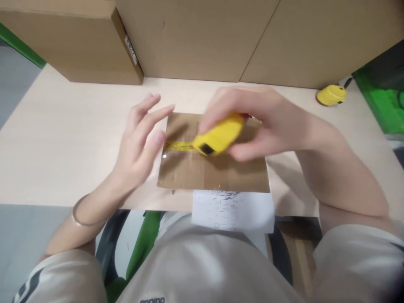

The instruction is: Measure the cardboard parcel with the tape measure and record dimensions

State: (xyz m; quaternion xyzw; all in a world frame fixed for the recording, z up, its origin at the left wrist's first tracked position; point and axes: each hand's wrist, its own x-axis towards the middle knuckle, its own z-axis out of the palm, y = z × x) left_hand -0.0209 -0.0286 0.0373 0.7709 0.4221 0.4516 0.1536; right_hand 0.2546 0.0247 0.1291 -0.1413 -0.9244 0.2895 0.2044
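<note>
A flat brown cardboard box (186, 172) lies on the table in front of me, with shiny clear packing tape at its edges. My right hand (249, 118) grips a yellow tape measure (221, 134) tilted over the box, somewhat blurred by motion. From its mouth a short length of yellow blade (178, 146) with markings runs left across the box top to the left edge. My left hand (137, 139) is beside that edge, fingers spread and nothing held; its thumb is close to the blade's end.
A printed white sheet (233, 210) sticks out from under the box over the table's front edge. Large cardboard boxes (195, 38) line the back, with another box (88, 46) at the back left. A second yellow object with a dark strap (331, 95) sits at the back right.
</note>
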